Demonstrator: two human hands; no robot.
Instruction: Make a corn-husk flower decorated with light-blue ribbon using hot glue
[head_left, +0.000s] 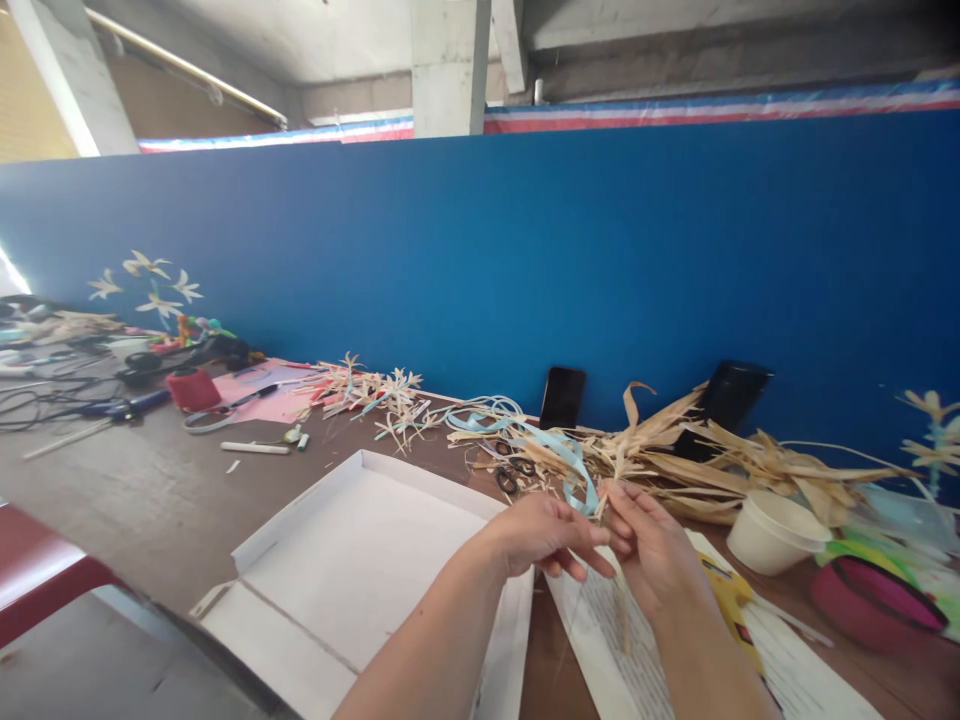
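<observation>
My right hand [637, 535] is closed in a pinch on a pale dried-husk flower [621, 462]. Its narrow petals spread above the fingertips, and a thin straw-coloured stem seems to hang below the palm. Close beside it on the left, my left hand [551, 540] has its fingers stretched out and apart, nearly touching the right fingers. A faint thin strand may trail beneath the hands, too fine to make out. Both hands are over the gap between an open white box [360, 540] and a printed sheet [600, 630]. A light-blue ribbon [574, 460] lies just behind them.
Dried husks [757, 465] heap along the blue partition [480, 280], with two dark phones [562, 397] leaning there. A white cup [776, 530], a pink bowl [870, 600] and a yellow tool [727, 600] are at right. Husk flowers [401, 400] and a red spool [193, 390] lie left.
</observation>
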